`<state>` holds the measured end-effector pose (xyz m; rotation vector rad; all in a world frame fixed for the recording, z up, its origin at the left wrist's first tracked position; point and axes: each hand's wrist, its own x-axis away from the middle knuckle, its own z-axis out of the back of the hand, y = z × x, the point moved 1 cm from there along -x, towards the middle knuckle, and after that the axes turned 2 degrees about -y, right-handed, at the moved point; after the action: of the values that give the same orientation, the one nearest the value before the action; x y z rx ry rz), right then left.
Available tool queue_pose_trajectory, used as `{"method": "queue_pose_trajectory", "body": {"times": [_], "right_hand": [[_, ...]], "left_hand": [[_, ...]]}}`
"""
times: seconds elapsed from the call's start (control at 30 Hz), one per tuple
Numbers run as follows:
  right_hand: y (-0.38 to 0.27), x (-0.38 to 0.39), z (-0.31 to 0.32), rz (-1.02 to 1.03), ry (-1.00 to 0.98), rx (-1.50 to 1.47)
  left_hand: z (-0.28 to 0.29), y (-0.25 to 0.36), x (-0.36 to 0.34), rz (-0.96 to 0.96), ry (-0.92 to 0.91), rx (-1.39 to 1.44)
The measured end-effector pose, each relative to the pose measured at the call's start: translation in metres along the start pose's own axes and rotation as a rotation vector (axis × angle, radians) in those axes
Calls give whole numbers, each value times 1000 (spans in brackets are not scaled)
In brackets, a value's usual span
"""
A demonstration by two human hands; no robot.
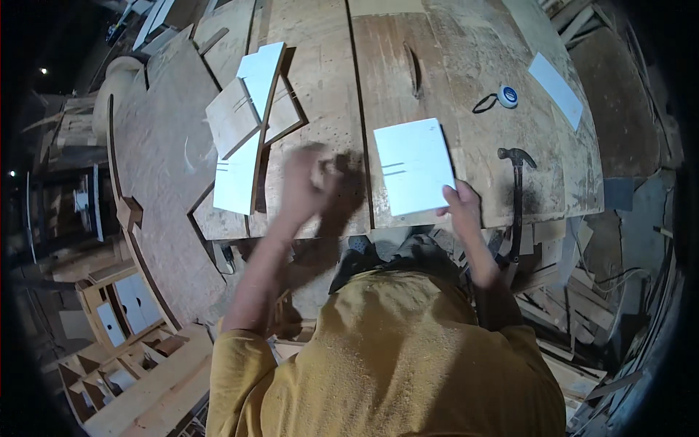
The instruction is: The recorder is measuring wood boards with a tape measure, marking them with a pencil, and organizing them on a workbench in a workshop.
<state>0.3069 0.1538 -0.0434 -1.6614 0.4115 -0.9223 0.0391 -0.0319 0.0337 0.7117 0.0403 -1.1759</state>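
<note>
A white rectangular board (413,166) with two dark slots at its left edge rests near the bench's front edge. My right hand (464,203) grips its lower right corner, thumb on top and fingers underneath. Over the bench to the left of that board is my left hand (306,182), smeared by motion, so its fingers and anything in them cannot be made out. Left of it lies a long white panel (237,178) with a brown edge. Slotted pieces cross it, among them a pale board (233,116).
A claw hammer (518,175) lies to the right, its handle overhanging the bench edge. Beyond it are a round tape measure (507,96) with a black strap and a white strip (557,89). The wooden bench (320,73) has dark gaps. A wooden box with compartments (109,379) stands lower left.
</note>
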Motion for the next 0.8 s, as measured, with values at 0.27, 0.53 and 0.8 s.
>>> {"method": "queue_pose_trajectory", "body": {"times": [0.27,0.53,0.8], "right_hand": [[-42,-8,-26,7,-215,1084],[-39,-30,-20,83,-293,1124],[-53,-73,-21,-29,-402,1136]], "left_hand": [[-88,79,3,-155,-645,-269],[-118,50,-2,-161,-456,-292],[-120,32,-43,-134,-601,-376]]}}
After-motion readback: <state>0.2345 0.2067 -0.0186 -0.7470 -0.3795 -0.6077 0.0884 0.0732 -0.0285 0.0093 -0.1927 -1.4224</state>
